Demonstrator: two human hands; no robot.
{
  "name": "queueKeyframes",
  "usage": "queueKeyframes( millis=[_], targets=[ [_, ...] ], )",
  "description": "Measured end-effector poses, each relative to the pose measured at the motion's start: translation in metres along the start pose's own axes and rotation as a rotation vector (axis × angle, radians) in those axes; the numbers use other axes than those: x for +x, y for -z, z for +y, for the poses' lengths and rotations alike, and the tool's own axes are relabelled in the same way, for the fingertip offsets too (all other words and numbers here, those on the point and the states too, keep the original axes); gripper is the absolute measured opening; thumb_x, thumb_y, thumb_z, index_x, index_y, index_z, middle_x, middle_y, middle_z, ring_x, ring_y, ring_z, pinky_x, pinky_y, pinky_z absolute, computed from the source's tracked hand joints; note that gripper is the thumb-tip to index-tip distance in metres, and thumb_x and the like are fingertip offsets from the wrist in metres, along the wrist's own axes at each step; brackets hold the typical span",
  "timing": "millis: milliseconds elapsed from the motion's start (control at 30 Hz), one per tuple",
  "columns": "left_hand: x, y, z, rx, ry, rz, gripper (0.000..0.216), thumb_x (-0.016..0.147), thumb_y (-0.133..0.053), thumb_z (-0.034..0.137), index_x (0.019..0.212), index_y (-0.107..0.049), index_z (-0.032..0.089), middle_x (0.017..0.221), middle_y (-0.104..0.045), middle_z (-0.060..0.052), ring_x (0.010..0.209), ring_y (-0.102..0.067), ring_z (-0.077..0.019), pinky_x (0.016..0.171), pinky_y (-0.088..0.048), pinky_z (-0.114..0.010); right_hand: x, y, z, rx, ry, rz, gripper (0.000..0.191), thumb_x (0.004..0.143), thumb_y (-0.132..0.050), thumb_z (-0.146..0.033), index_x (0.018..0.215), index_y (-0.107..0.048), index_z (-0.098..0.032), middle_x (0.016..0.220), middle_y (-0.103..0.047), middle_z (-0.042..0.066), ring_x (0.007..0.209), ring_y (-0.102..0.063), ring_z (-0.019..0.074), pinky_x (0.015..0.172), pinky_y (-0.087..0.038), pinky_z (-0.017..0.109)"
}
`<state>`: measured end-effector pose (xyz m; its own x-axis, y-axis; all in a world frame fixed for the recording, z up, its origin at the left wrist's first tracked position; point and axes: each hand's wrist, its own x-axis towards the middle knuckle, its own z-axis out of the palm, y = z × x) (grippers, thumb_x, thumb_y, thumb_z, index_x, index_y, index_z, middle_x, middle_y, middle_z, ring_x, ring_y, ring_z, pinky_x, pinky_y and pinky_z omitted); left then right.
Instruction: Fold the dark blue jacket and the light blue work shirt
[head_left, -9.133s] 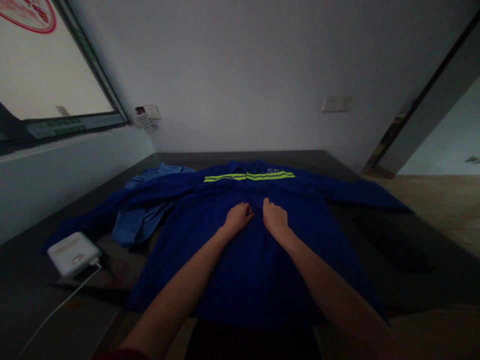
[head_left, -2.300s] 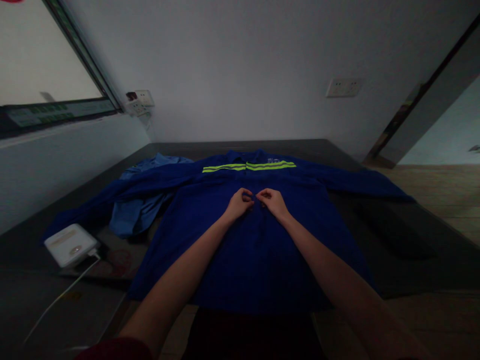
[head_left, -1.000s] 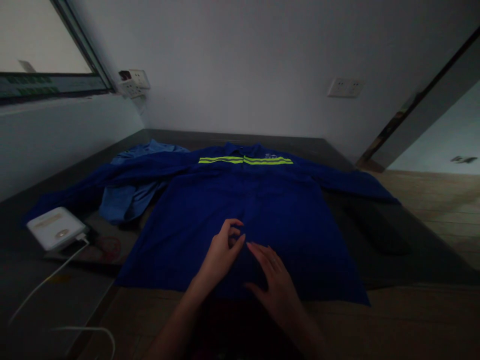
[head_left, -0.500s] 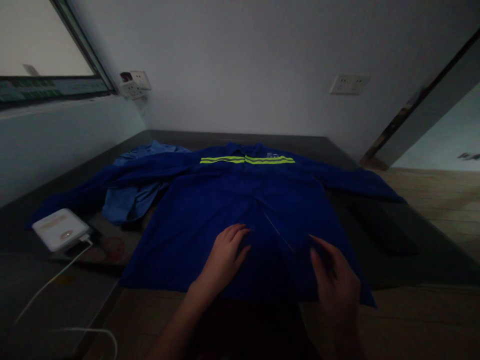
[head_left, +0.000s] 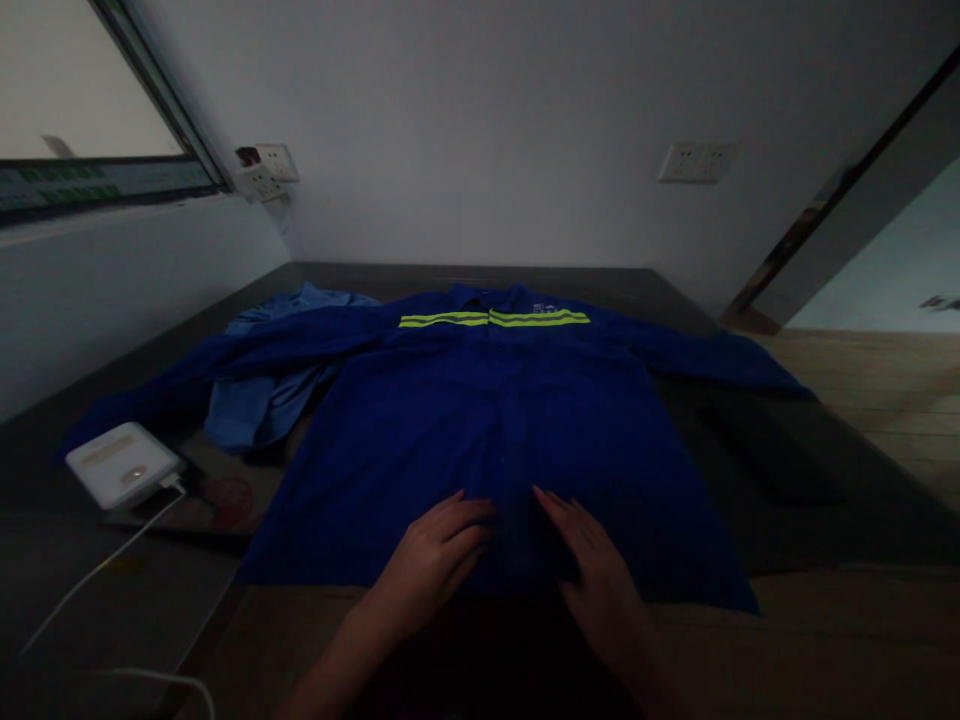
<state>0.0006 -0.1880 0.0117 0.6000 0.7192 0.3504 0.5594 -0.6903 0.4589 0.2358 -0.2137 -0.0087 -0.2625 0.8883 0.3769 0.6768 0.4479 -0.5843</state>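
Observation:
A dark blue work jacket (head_left: 420,430) lies spread face up on the dark table, collar toward the wall. A yellow-green reflective stripe (head_left: 540,320) crosses its chest, and both sleeves stretch out sideways. Over the lower front, left of the center placket, my left hand (head_left: 439,545) rests or hovers with fingers extended and slightly bent. My right hand (head_left: 592,560) is just right of the placket, fingers stretched out and the thumb apart. Neither hand holds anything that I can see. The dim light hides whether the fingertips press on the cloth.
Lighter blue clothing (head_left: 255,400) lies partly under the jacket's sleeve on the left. In front of it sits a white box-shaped device (head_left: 124,465) with a white cable (head_left: 97,570). A dark flat object (head_left: 772,455) lies at right on the table (head_left: 720,420). Wall sockets (head_left: 697,162) are behind.
Both hands have moved nearer the jacket's hem, and my right hand has come left toward the placket. The thin pale line seen between the hands earlier no longer shows; the front looks flatter.

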Motion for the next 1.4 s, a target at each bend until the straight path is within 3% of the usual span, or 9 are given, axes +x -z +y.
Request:
queueKeyframes(
  millis=[133, 267, 433, 533, 633, 767, 833, 1033, 1400],
  targets=[
    [-0.006, 0.011, 0.001, -0.013, -0.010, 0.157, 0.025, 0.093, -0.046, 0.017, 0.109, -0.062, 0.026, 0.117, -0.067, -0.005, 0.113, -0.060, -0.0180, 0.103, -0.047, -0.040, 0.007, 0.031, 0.009, -0.005, 0.036, 0.063, 0.088, 0.056, -0.030, 0.004, 0.132, -0.053, -0.032, 0.132, -0.058, -0.004, 0.123, -0.053, 0.0158, 0.107, -0.042, 0.042],
    [-0.011, 0.016, 0.003, 0.006, -0.064, 0.153, 0.024, 0.092, -0.047, 0.015, 0.109, -0.061, 0.025, 0.114, -0.068, -0.005, 0.109, -0.062, -0.0169, 0.102, -0.046, -0.040, 0.014, 0.062, 0.012, -0.052, 0.095, 0.164, 0.080, 0.061, -0.031, 0.003, 0.128, -0.058, -0.031, 0.135, -0.055, -0.003, 0.123, -0.052, 0.0174, 0.106, -0.042, 0.041],
    [-0.011, 0.015, 0.011, 0.002, -0.062, -0.027, 0.013, 0.090, -0.055, 0.025, 0.099, -0.064, 0.023, 0.108, -0.069, -0.002, 0.102, -0.064, -0.0171, 0.103, -0.043, -0.041, -0.001, 0.066, 0.023, -0.120, 0.006, -0.149, 0.076, 0.066, -0.035, 0.002, 0.131, -0.054, -0.031, 0.140, -0.050, -0.002, 0.128, -0.048, 0.0188, 0.109, -0.038, 0.044],
    [0.001, 0.019, 0.014, -0.009, -0.022, 0.005, 0.014, 0.091, -0.054, 0.025, 0.100, -0.064, 0.022, 0.104, -0.070, -0.002, 0.095, -0.065, -0.0161, 0.094, -0.047, -0.036, -0.010, 0.067, 0.026, -0.139, -0.042, -0.373, 0.060, 0.078, -0.057, -0.016, 0.135, -0.050, -0.030, 0.144, -0.045, 0.003, 0.134, -0.039, 0.0272, 0.107, -0.037, 0.053],
    [0.022, 0.021, 0.012, -0.018, 0.105, 0.089, 0.015, 0.093, -0.050, 0.022, 0.099, -0.064, 0.021, 0.099, -0.070, -0.002, 0.091, -0.065, -0.0155, 0.084, -0.049, -0.030, -0.005, 0.070, 0.013, -0.124, -0.024, -0.329, 0.060, 0.076, -0.069, -0.040, 0.133, -0.052, -0.031, 0.144, -0.046, 0.007, 0.135, -0.035, 0.0321, 0.105, -0.038, 0.055],
    [0.054, 0.011, 0.001, -0.004, 0.326, 0.107, 0.015, 0.091, -0.051, 0.018, 0.099, -0.063, 0.019, 0.099, -0.066, -0.003, 0.090, -0.063, -0.0171, 0.082, -0.050, -0.029, 0.024, 0.050, -0.016, -0.056, -0.038, -0.060, 0.026, 0.091, -0.053, -0.035, 0.113, -0.063, -0.025, 0.120, -0.062, 0.008, 0.113, -0.056, 0.0239, 0.095, -0.047, 0.041],
    [0.063, 0.002, -0.005, 0.020, 0.405, 0.081, 0.015, 0.089, -0.053, 0.017, 0.101, -0.062, 0.019, 0.100, -0.065, -0.004, 0.088, -0.063, -0.0180, 0.081, -0.050, -0.030, 0.041, 0.030, -0.024, -0.080, -0.069, -0.007, 0.019, 0.091, -0.053, -0.031, 0.105, -0.063, -0.021, 0.108, -0.065, 0.008, 0.103, -0.059, 0.0233, 0.089, -0.049, 0.039],
    [0.064, -0.012, -0.015, 0.053, 0.504, 0.029, 0.013, 0.087, -0.057, 0.023, 0.099, -0.061, 0.018, 0.099, -0.061, -0.005, 0.090, -0.061, -0.0201, 0.080, -0.049, -0.032, 0.067, -0.012, -0.016, -0.307, -0.221, -0.024, 0.025, 0.080, -0.068, -0.029, 0.100, -0.058, -0.019, 0.099, -0.062, 0.010, 0.093, -0.057, 0.0275, 0.079, -0.049, 0.041],
    [0.066, -0.014, -0.011, 0.041, 0.500, 0.007, 0.006, 0.086, -0.059, 0.019, 0.091, -0.058, 0.020, 0.094, -0.062, -0.002, 0.091, -0.059, -0.0188, 0.076, -0.044, -0.028, 0.074, -0.008, -0.024, -0.480, -0.277, -0.163, 0.014, 0.084, -0.055, -0.014, 0.097, -0.056, -0.020, 0.099, -0.060, 0.007, 0.093, -0.058, 0.0238, 0.066, -0.043, 0.031]
  ],
)
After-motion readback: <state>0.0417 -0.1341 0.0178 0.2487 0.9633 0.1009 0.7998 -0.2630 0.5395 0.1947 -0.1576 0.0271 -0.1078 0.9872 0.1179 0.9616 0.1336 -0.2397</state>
